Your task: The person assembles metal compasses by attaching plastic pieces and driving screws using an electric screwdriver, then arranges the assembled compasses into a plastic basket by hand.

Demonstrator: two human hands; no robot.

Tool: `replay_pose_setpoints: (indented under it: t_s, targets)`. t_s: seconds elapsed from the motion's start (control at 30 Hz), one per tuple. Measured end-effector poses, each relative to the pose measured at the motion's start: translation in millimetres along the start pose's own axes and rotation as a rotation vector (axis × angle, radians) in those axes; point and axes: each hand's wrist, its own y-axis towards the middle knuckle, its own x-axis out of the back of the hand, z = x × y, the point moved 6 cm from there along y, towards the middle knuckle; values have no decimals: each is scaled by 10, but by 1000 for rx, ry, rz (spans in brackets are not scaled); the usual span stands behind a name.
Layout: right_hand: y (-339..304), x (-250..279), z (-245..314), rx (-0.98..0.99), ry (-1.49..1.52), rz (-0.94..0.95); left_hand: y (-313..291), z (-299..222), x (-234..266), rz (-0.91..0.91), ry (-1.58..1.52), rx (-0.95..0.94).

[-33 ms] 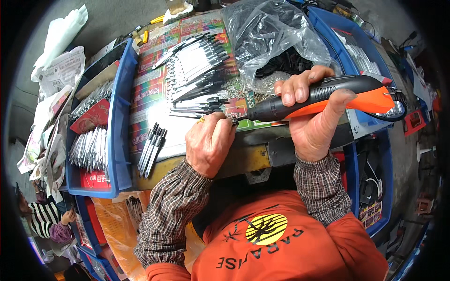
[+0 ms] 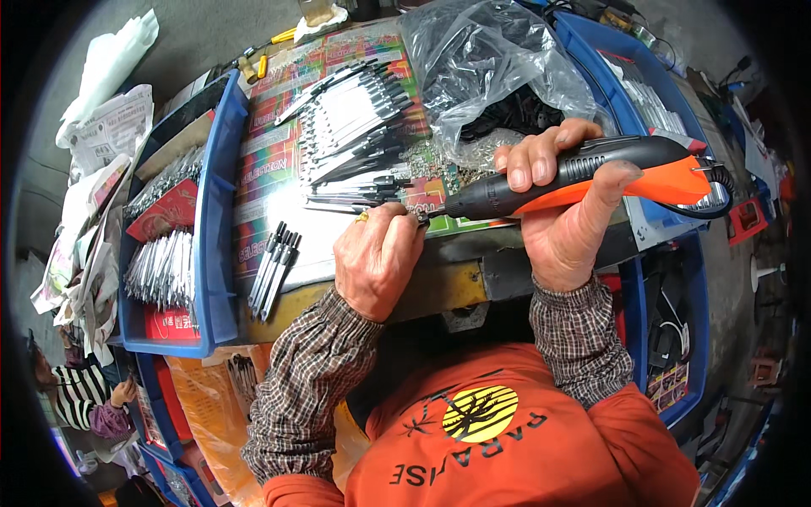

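An electric screwdriver [image 2: 583,169] with a black and orange body lies in my right hand [image 2: 562,198], the fingers over its top and the thumb on the near side. Its narrow tip points left and meets the fingertips of my left hand [image 2: 378,258]. Those fingers are pinched around something small and dark, mostly hidden. Just beyond them, a fanned pile of white and black pens [image 2: 346,127] covers part of the table. A smaller group of pens [image 2: 274,266] rests to the left of my left hand, near the table's front edge.
On the left stands a blue bin [image 2: 215,220] with many pen parts. A clear plastic bag [image 2: 481,59] of black parts lies at the back, with small metal pieces [image 2: 448,160] beside it. Another blue bin [image 2: 583,42] is at right. A person [image 2: 80,393] is at far left.
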Motion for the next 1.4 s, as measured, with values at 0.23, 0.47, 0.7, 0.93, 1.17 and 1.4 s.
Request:
replay_pose_setpoints:
  t_s: [0.23, 0.47, 0.7, 0.93, 1.17, 1.4]
  targets:
    - [-2, 7, 20, 7, 2, -5, -4, -2, 6, -2, -6, 2]
    - [-4, 49, 21, 19, 9, -28, 44, -56, 25, -18, 19, -37]
    - [9, 102, 86, 89, 32, 8, -3, 15, -34, 30, -31, 53]
    - [-39, 18, 170, 93, 16, 66, -117, 101, 69, 23, -303, 447]
    - [-157, -233, 154, 30, -6, 264, -477, -16, 121, 68, -1044, 1013]
    - [-246, -361, 115, 35, -32, 376, -816, -179, 271, -46, -1124, 1128]
